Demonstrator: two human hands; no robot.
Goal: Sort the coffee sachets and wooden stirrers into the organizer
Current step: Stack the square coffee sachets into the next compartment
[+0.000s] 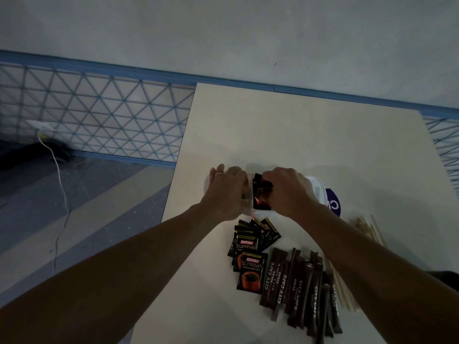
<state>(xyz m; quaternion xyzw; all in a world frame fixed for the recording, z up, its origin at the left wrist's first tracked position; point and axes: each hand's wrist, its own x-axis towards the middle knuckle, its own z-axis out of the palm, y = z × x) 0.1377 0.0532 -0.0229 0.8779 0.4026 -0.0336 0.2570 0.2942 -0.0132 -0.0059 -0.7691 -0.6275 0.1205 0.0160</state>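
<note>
Currently, my left grip (227, 192) lies over the left end of the organizer (319, 188). I cannot tell whether its fingers clasp the rim or merely rest there. One ring (219, 174) shows on that hand.

My right grip (288, 192) is clenched on a bundle (260, 192) of dark sachets standing in an organizer compartment between my two hands. The number in the bundle cannot be read.

On the table (298, 135), nearer me:
- Sachets (250, 249): about seven, fanned and overlapping, marked "KOPIKO SUPREMO".
- Sticks (298, 286): roughly ten, brown, heaped just right of the sachets, marked "CITY CAFE" and "SUGAR".
- Stirrers (367, 227): two loose groups, one beyond my right forearm and one beside the sticks. They are too blurred to count.

A purple label (334, 203) sits just right of the organizer. Only a white "C" is legible.
</note>
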